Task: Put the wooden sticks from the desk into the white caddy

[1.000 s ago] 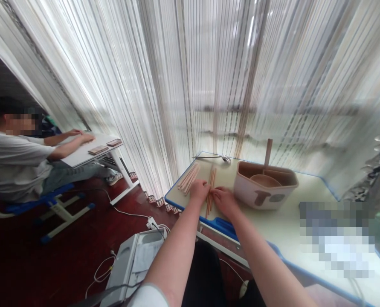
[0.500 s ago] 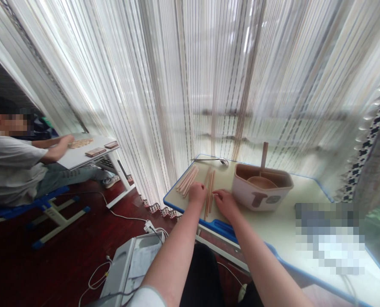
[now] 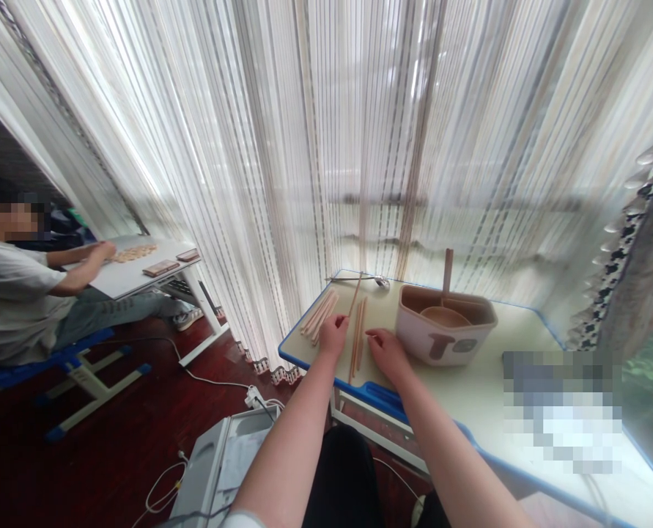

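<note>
Two bare hands over a pale desk (image 3: 483,400) with a blue rim, close to a striped curtain (image 3: 282,147). Left hand (image 3: 334,334): thumb and fingers pinched on one thin brown stick (image 3: 355,298), which slants up and away from the fingertips. Its far end crosses the line of a metal spoon (image 3: 381,281) at the back of the desk; contact between them, I cannot tell. Right hand (image 3: 388,352): low by the desktop, fingers bent; whether anything is in it, I cannot tell.

Between the hands, a few brown sticks (image 3: 358,334) lie roughly side by side, pointing away from the person. Left of the left hand, a bundle of paler sticks (image 3: 318,315), slightly fanned, near the desk's left edge. Just right of the right hand, a pinkish caddy (image 3: 422,339), brown inside, with a flat brown upright (image 3: 448,273) rising at its back.

Farther left, a seated co-worker (image 3: 15,293) in a grey shirt, both hands over small pieces (image 3: 135,254) on a white table (image 3: 122,281).
</note>
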Tool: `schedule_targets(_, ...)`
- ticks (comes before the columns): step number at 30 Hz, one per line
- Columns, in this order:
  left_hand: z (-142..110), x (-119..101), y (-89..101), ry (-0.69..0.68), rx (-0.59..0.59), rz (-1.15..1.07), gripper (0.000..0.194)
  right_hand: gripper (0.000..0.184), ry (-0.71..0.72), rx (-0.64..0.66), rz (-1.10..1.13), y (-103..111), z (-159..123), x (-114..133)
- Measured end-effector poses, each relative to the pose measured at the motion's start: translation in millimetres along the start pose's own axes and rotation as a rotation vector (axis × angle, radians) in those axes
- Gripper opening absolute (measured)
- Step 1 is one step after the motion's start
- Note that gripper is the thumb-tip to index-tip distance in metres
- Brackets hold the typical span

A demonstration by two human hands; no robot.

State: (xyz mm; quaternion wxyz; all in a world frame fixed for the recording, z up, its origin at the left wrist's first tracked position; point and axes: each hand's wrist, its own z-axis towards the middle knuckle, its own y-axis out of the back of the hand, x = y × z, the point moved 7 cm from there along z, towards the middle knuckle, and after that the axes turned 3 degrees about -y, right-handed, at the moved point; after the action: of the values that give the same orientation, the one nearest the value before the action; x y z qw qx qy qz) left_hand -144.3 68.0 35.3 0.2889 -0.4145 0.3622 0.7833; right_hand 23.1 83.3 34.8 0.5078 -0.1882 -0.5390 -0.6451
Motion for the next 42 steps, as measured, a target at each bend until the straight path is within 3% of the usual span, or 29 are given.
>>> schedule_targets(4, 1, 6, -1.3, 0.015, 0.004, -0.197, 0.029, 0.026, -0.037, -0.025, 0.037, 0, 2, -5)
schedule_targets(11, -5, 7, -12.2, 0.089, 0.144, -0.429, 0.038, 0.031, -0.078, -0.069, 0.146, 6, 7, 1)
schedule_targets(21, -11, -12, -4.9, 0.026, 0.151, -0.504, 0.039, 0.026, -0.093, -0.085, 0.281, 7, 38, 48)
schedule_targets(27, -14, -16, -4.3, 0.02, 0.136, -0.506, 0.035, 0.021, -0.078, -0.11, 0.277, 9, 43, 50)
schedule_targets(32, -16, -31, -0.9, -0.075, 0.064, -0.417, 0.032, 0.02, -0.027, -0.073, 0.273, 12, 43, 52)
schedule_targets(37, -22, -57, 1.9, -0.185, 0.006, -0.32, 0.028, 0.015, 0.067, -0.058, 0.237, 38, 35, 80)
schedule_targets(42, -30, -97, -10.6, -0.294, 0.1, -0.317, 0.025, 0.016, 0.186, -0.062, 0.176, 87, 19, 114)
